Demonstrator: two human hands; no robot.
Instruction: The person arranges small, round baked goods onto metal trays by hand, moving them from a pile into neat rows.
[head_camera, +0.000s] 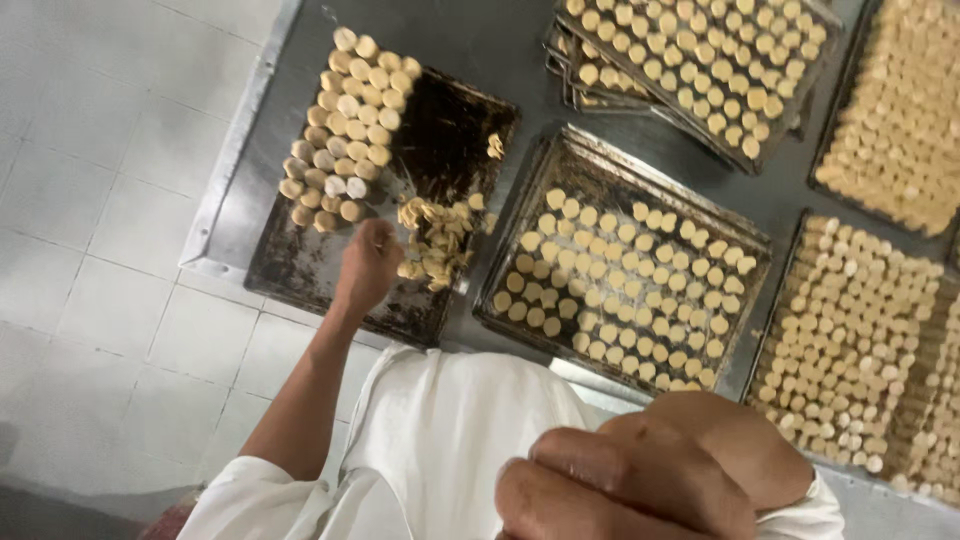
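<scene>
Reaching with left hand (368, 262), fingers curled, grip unclear, into loose biscuits (437, 240) on dark tray (300, 265), long axis running away. Right hand (650, 470) fisted, contents hidden. Five trays visible.

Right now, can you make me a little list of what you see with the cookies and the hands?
Left hand: reaching onto dark tray, at loose cookie pile
Right hand: close to camera, fingers curled, holding nothing visible
Neat rows: pale round pieces on the dark tray's far part
Middle tray: full of round pieces
Table: grey metal
Floor: white tiles
</scene>
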